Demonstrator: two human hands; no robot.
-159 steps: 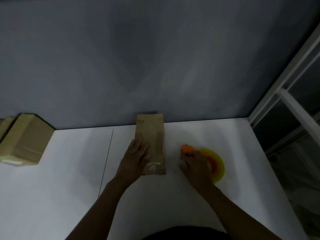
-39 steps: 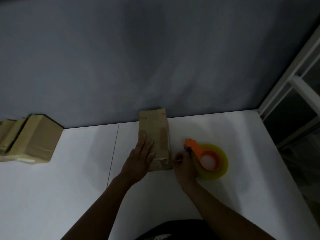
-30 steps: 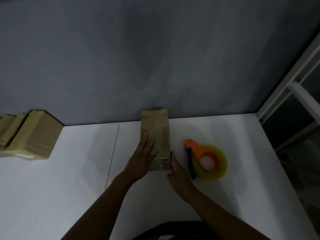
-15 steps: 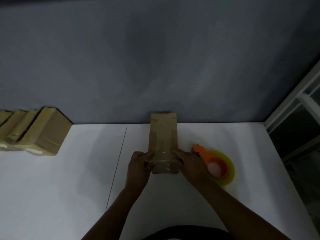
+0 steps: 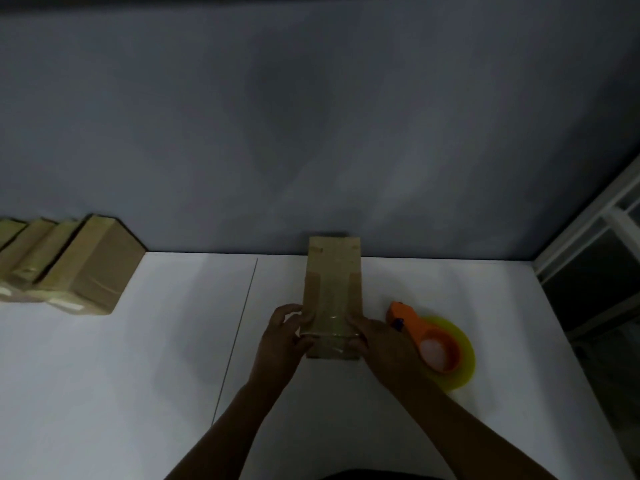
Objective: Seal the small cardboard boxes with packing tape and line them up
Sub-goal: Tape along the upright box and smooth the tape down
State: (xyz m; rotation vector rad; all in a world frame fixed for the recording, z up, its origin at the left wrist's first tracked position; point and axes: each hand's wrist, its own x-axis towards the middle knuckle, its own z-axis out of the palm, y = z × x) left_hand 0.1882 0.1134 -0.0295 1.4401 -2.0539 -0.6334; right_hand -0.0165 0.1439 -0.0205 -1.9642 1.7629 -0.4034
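**Both hands on the near end of the taped box**

The cardboard box (image 5: 331,289) lies lengthwise on the white table (image 5: 138,382), a little right of the middle. Its far end is at the table's far edge against the grey wall (image 5: 311,116), and its near end points towards the person. A strip of clear packing tape (image 5: 327,325) runs along the middle of its top face and shines where it folds over the near end.

The left hand (image 5: 281,341) holds the near left corner of the box, with curled fingers against the left side and the thumb on the top edge by the tape. The right hand (image 5: 379,342) mirrors it at the near right corner, also curled round the cardboard, so the box end sits between the two hands and touches both. Both forearms reach in from the near edge of the table.

Just right of the right hand lies the tape dispenser (image 5: 433,348), flat on the table: an orange handle over a yellow-green roll, apart from the box.

At the far left corner of the table a row of boxes (image 5: 79,271) stands side by side, touching one another, well apart from the hands. A thin seam (image 5: 239,337) runs across the tabletop between that row and the left hand. A white window frame (image 5: 609,237) rises beyond the table's right edge.
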